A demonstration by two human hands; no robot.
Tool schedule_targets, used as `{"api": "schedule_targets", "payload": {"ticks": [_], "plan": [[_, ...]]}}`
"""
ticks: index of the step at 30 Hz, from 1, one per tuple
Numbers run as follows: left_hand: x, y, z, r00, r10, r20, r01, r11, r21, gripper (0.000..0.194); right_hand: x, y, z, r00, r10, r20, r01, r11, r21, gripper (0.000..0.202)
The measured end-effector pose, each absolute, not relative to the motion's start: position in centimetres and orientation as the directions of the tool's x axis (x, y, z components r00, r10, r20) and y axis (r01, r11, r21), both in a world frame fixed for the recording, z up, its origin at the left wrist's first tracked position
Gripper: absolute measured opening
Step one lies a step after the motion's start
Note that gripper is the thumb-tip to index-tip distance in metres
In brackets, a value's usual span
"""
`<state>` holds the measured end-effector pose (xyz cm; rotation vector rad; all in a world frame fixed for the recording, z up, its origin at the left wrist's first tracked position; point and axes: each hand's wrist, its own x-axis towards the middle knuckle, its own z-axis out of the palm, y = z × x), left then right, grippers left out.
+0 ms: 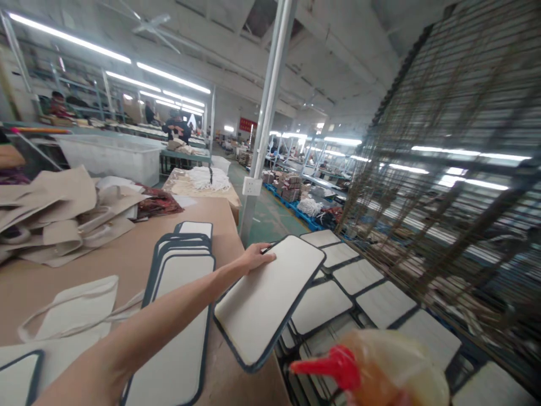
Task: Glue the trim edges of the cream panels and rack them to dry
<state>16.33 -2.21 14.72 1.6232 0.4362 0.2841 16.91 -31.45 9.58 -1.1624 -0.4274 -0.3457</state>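
Observation:
My left hand (257,257) is closed on the upper left edge of a white panel (270,299) with a dark rim, thumb on its face. The panel hangs tilted over the table's right edge. At the bottom right is a blurred, translucent bottle (393,361) with a red nozzle pointing left. Only a bit of my right hand (399,397) shows at the bottle's lower edge, gripping it. Left of the held panel, a stack of similar dark-rimmed panels (180,327) lies on the brown table (228,349), partly behind my left forearm.
Beige fabric pieces (67,220) heap at the left, with a strapped piece (80,304) nearer. Rows of white panels (386,301) lie on a rack at the right, beside a tall wire grid (443,169). A metal post (270,96) stands ahead; people are farther back.

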Motion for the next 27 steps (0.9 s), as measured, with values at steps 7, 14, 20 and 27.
{"api": "schedule_targets", "payload": {"ticks": [7,14,20,27], "plan": [[11.9,-0.8,13.7,0.952,0.292,0.096,-0.034,-0.210,0.977,0.060,20.6,-37.1,19.0,0.987,-0.110,-0.120,-0.007,0.709,-0.705,0.029],[9.7,-1.6,15.1,0.992,0.117,0.055,-0.038,-0.148,0.988,0.052,21.4,-37.1,21.5,0.987,-0.141,0.082,0.157,0.693,-0.703,0.055],[9.0,-2.6,17.1,0.997,0.074,0.010,-0.004,-0.077,0.997,0.049,21.8,-37.7,20.7,0.979,-0.088,0.182,0.197,0.606,-0.771,0.067],[8.6,-3.9,17.6,0.984,0.179,0.014,-0.002,-0.063,0.998,0.052,22.4,-38.2,20.2,0.976,-0.016,0.217,0.190,0.550,-0.813,0.073]]}}
